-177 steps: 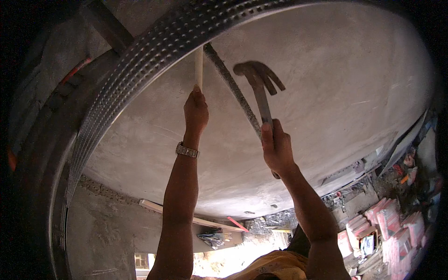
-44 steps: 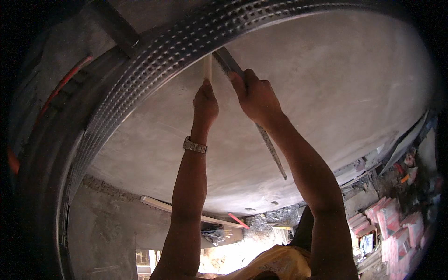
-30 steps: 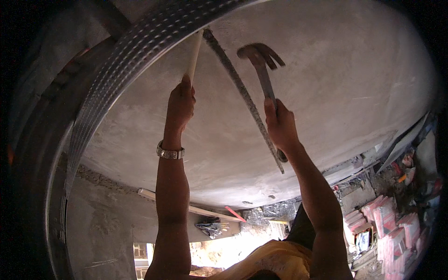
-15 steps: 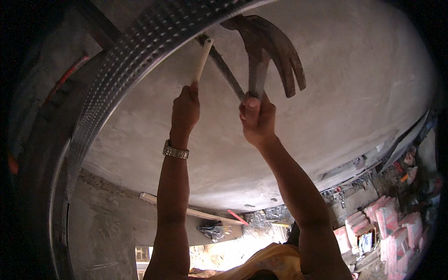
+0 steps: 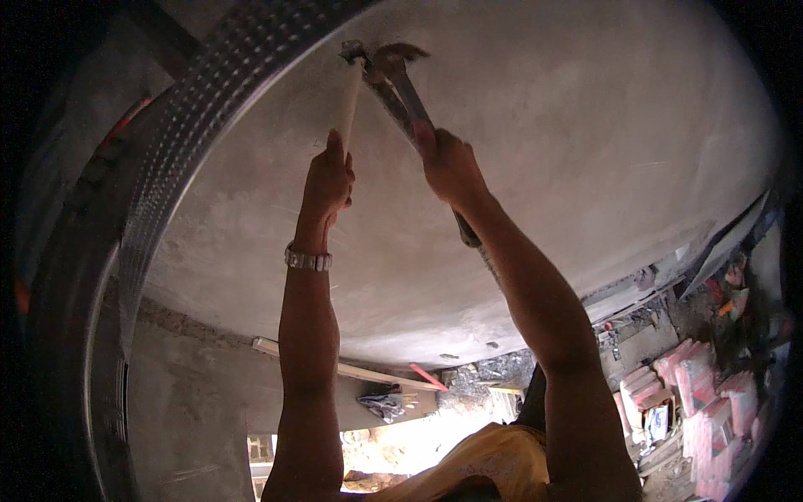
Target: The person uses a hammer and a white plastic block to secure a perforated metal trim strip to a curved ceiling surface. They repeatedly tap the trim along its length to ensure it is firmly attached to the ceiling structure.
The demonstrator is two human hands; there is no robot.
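Observation:
My left hand (image 5: 328, 180), with a metal-banded watch at the wrist, is closed round a narrow, cream-coloured stick (image 5: 351, 109). The stick's upper end meets a small dark piece (image 5: 355, 53) at the grey plastered surface. My right hand (image 5: 449, 163) grips a claw hammer (image 5: 401, 60) by its handle. The hammer's rusty head is close beside the stick's upper end; whether they touch I cannot tell. A dark, thin bar (image 5: 386, 99) slants from the small dark piece toward my right hand, next to the hammer handle. Whether my fingers hold this bar too is hidden.
A curved, perforated metal strip (image 5: 180, 155) crosses the upper left, close by. Below are a long pale board (image 5: 393, 379), a red strip (image 5: 428, 376) and a dark bundle (image 5: 385, 403). Pink-and-white packages (image 5: 698, 376) and an open carton (image 5: 658, 410) lie among rubble at lower right.
The hammer head has swung up and away, from large and near to beside the stick's upper end. My right hand has risen slightly and turned. My left hand stays nearly in place with the stick.

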